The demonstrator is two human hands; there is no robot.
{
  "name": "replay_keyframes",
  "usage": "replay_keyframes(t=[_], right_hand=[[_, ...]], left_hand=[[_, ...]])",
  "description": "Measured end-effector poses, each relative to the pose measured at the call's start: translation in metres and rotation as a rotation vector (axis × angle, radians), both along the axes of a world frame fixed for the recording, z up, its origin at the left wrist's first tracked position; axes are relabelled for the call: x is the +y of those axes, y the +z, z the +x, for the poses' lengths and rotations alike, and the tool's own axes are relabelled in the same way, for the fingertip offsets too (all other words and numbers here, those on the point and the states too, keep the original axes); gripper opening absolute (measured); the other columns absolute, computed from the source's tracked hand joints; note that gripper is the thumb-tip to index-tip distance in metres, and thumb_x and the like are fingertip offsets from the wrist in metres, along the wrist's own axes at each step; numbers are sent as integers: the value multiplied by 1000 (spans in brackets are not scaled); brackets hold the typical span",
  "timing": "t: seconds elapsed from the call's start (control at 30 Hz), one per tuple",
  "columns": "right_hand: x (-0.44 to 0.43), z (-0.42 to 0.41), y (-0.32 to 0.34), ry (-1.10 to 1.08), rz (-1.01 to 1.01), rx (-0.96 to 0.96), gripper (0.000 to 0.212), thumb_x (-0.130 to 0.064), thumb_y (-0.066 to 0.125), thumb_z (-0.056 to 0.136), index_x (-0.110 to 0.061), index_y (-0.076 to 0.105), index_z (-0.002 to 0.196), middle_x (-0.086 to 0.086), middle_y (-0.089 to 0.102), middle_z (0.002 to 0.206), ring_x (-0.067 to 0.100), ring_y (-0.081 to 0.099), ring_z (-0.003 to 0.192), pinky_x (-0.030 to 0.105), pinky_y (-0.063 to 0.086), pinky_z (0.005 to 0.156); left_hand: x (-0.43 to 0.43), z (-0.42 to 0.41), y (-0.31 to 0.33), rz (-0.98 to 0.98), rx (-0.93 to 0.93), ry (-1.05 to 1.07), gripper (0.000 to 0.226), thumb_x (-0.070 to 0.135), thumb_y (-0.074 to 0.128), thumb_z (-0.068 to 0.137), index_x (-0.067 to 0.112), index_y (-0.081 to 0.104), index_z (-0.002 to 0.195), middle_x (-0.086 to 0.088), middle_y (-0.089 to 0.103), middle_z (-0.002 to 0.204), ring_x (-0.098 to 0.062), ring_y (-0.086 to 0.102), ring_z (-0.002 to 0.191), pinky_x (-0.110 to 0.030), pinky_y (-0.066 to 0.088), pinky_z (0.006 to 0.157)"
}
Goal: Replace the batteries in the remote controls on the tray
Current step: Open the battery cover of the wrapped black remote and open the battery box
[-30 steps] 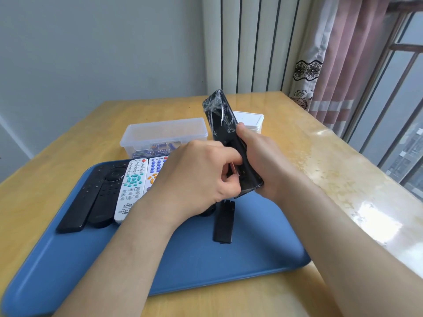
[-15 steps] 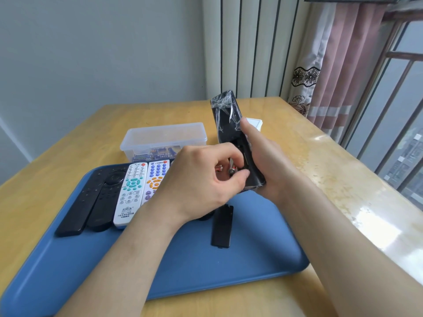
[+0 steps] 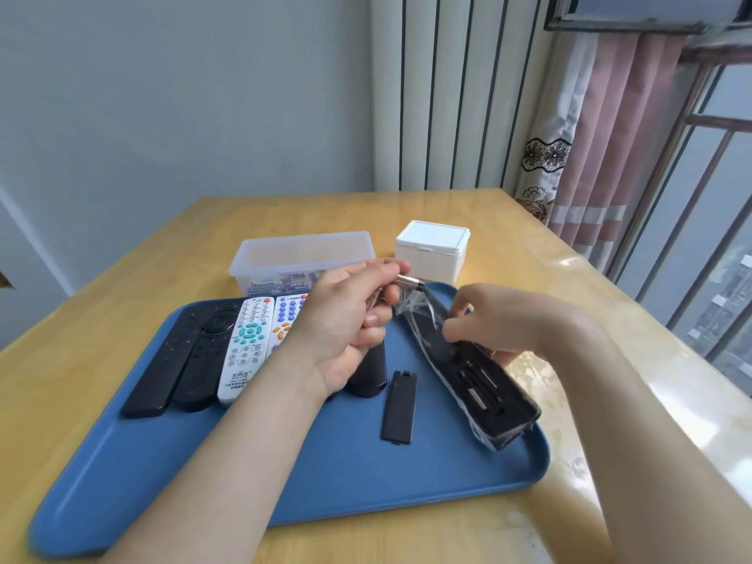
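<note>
The wooden table (image 3: 122, 319) stretches under and beyond both hands, and the blue tray (image 3: 325, 482) lies on it beneath them. Past the left hand's fingertips stands a clear lidded box (image 3: 301, 254) with batteries showing through its wall; a white box (image 3: 431, 250) with its lid closed stands beyond the gap between the hands.

The right hand (image 3: 504, 319) curls its fingers over the far half of a black remote (image 3: 480, 384) and holds it low over the tray's right side, back upward. The remote is sheathed in crinkled clear film. Its battery bay, at the end nearer the person, is uncovered, with metal contacts showing inside.

Left of the left hand (image 3: 346, 319) lie two black remotes (image 3: 162, 360) and two white remotes (image 3: 244, 348) with coloured buttons, side by side. Another dark remote (image 3: 368, 372) lies partly under that wrist.

Between the two forearms the black battery cover (image 3: 399, 407) lies flat on the tray.

The left hand, palm turned up and fingers bent, pinches a pinkish battery (image 3: 409, 282) at its fingertips, just above the wrapped remote's far end.
</note>
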State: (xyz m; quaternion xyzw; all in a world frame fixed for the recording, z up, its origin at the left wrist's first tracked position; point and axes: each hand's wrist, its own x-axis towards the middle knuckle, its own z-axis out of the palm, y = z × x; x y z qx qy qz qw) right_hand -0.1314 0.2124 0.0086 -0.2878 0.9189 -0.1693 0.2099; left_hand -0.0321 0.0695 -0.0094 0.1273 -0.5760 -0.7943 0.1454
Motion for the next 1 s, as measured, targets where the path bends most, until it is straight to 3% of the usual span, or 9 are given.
replay_keyframes(t=[0.13,0.2,0.33,0.43,0.5,0.63,0.73,0.83,1.0], right_hand=[[3,-7,0,-5,17,116,38,-43,58,91,-8,68,102,10,74,86,22,72,75,35,59,77],[5,-12,2,-12,-174,221,29,-36,55,95,-11,70,98,10,73,91,21,67,77,33,54,71],[0,-7,4,-7,-670,-120,18,-21,54,97,-13,70,98,5,70,85,11,61,68,22,48,57],[-8,-23,-17,-99,-719,139,19,-14,56,90,-15,68,106,6,65,89,12,57,73,22,42,61],[-12,-35,-33,-249,-729,258,33,-13,61,85,-20,62,118,7,59,106,16,55,95,25,39,74],[-21,-63,-47,-402,-768,157,66,-16,70,79,-26,42,137,12,39,134,27,35,131,34,35,100],[-32,-94,-47,-401,-708,129,83,-17,74,76,-29,30,145,14,31,143,32,24,136,41,30,108],[-41,-124,-47,-291,-735,75,99,-19,81,71,-31,22,149,9,29,151,29,26,139,46,32,111],[-60,-147,-58,-138,-803,-121,101,-9,82,75,-21,19,153,8,40,141,22,50,117,14,49,65]], left_hand=[[5,0,2,-56,69,22,17,17,58,93,7,67,83,-1,49,58,-3,26,38,-13,12,35],[6,-1,1,-95,75,36,25,24,53,96,10,61,77,-1,50,57,-4,26,39,-12,14,34],[4,-3,-3,-144,2,73,31,32,39,102,14,44,77,-5,56,53,-9,29,37,-13,20,32],[0,-8,-1,-109,-53,-8,22,21,36,104,13,49,88,-2,50,54,-5,27,36,-12,16,32],[-4,-16,3,-169,-81,-44,23,12,35,104,12,56,93,1,44,58,-3,26,40,-11,15,33],[-15,-60,24,-691,-131,28,32,9,37,102,12,68,100,-12,57,76,-22,44,53,-16,31,43],[-29,-106,23,-1296,-223,192,26,25,46,98,21,69,110,-4,68,116,-26,59,104,-26,45,78],[-43,-139,16,-1605,-374,85,37,49,63,85,23,67,111,-1,67,115,-25,60,105,-30,47,82],[-54,-160,17,-2171,-265,4,28,46,54,92,19,59,98,-5,65,99,-29,60,88,-32,37,60]])
